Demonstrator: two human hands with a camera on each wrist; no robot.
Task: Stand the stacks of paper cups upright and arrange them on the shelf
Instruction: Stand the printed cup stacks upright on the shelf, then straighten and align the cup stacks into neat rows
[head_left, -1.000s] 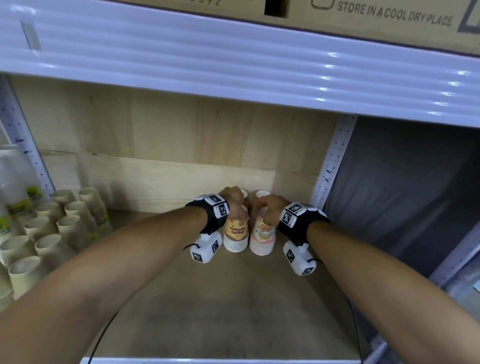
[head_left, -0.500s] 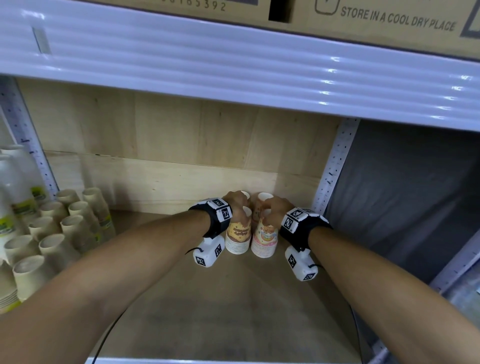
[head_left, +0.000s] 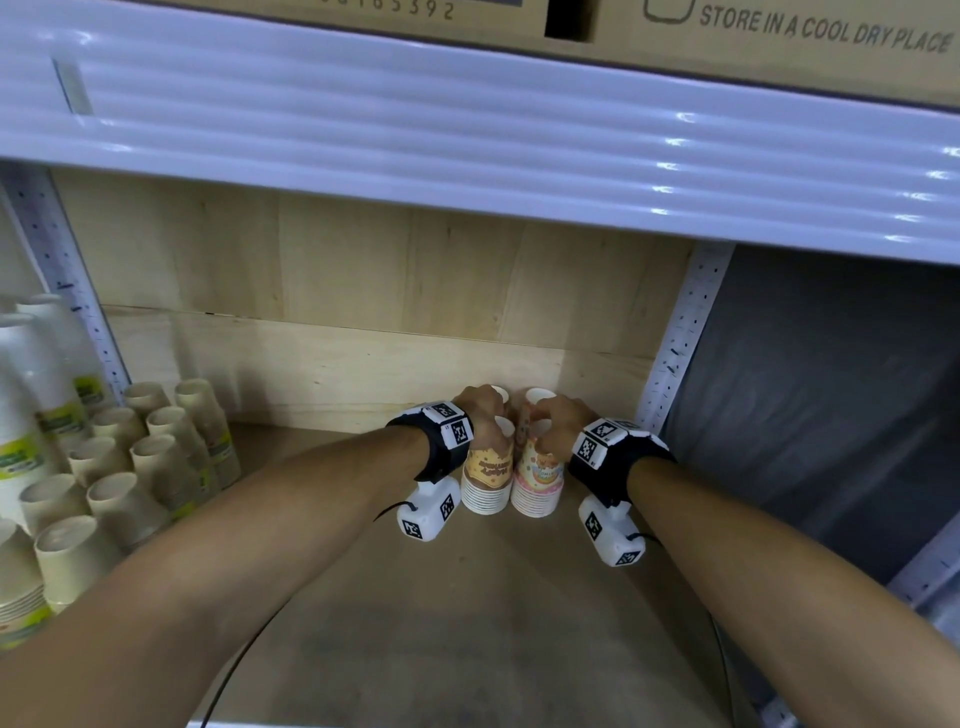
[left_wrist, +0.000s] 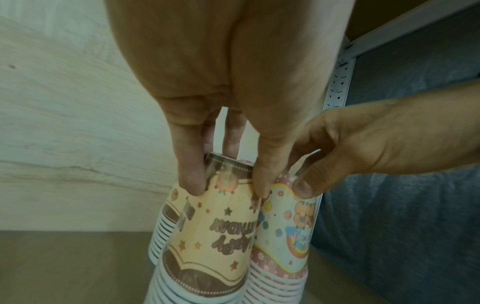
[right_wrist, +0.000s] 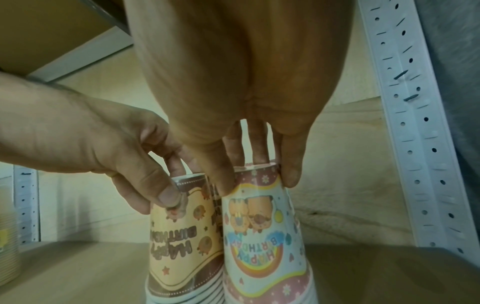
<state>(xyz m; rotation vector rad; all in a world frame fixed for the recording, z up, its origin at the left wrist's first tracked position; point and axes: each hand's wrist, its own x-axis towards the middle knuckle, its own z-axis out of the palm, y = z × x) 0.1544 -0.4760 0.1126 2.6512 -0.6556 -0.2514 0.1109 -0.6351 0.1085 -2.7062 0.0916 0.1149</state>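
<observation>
Head camera footage is filled by a white metal shelving unit with a pale wooden back panel and a brown shelf board, seen from above and in front. On the level above, a cardboard box printed "STORE IN A COOL DRY PLACE" is seen. At the left end of the board, a cluster of plain cream paper cup stacks is stood base up. Near the back right corner, two printed "Happy Birthday" stacks are set upside down, touching side by side, with more stacks partly hidden behind them. The orange and brown stack is pinched near its top between the thumb and fingers of the left hand. The pink rainbow stack is pinched the same way by the right hand.
</observation>
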